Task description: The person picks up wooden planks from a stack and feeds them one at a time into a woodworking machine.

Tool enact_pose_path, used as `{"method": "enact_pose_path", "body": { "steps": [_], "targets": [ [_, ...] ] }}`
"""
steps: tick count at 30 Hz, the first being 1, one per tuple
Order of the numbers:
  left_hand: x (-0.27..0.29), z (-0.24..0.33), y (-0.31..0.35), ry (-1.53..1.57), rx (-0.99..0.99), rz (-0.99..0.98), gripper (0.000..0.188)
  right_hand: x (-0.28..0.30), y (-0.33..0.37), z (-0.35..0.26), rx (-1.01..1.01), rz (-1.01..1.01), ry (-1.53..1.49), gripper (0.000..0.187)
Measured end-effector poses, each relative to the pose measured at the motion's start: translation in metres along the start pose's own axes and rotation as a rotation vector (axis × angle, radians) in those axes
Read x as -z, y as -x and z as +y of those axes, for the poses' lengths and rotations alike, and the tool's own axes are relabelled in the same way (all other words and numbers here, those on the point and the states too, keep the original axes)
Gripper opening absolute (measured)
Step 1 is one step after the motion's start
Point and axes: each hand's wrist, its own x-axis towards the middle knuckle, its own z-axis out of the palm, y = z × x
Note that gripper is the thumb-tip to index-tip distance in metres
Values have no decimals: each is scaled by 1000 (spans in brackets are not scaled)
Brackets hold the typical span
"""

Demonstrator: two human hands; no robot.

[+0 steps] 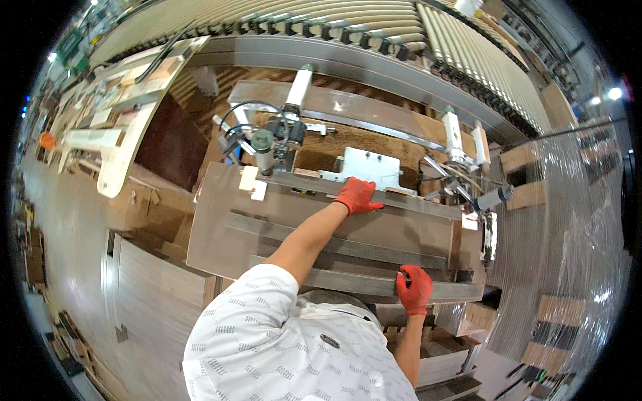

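1. the left hand (359,195), in a red glove, rests on the far strip (424,206), beside the pale metal plate (374,168) at the middle of the bench's far edge; its fingers are bent and close together, and i cannot tell whether they pinch or only press.
2. the right hand (414,291) is at the near strip (358,282), by the bench's near edge toward the right corner; its fingers curl narrowly over the strip, but whether they grip it is unclear.
3. the middle strip (374,250) lies between those two on the bench (208,230), untouched by either hand.
4. a likely trouble: the near strip lies close along the near edge, so a sideways nudge or a pull toward the body could tip it off.
5. the left forearm (313,239) crosses above the middle strip; if it dropped, it could drag that strip askew.
6. the left clamp (265,157) and right clamp (491,198) stand at the far corners; fingers or a swung strip end could knock them.
7. for moving, the bench's left end offers the most bare top; the far edge is crowded by plate and clamps, and the near edge by the person's body.
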Motion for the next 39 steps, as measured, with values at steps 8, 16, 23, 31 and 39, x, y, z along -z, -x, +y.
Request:
{"method": "enact_pose_path", "body": {
  "steps": [8, 16, 23, 31, 39],
  "targets": [
    [0, -1, 2, 1, 12, -77, 80, -8, 5, 6, -50, -25, 24, 21],
    [2, 1, 5, -15, 18, -66, 80, -8, 6, 6, -21, -28, 23, 22],
    [-2, 2, -6, -3, 67, -109, 83, -6, 6, 7, -53, -43, 20, 29],
    [-6, 2, -24, 28, 95, -160, 89, -1, 1, 6, 57, -85, -7, 38],
    [3, 7, -22, -18, 73, -144, 87, -5, 1, 10, 57, -76, 32, 34]
  ]
}}
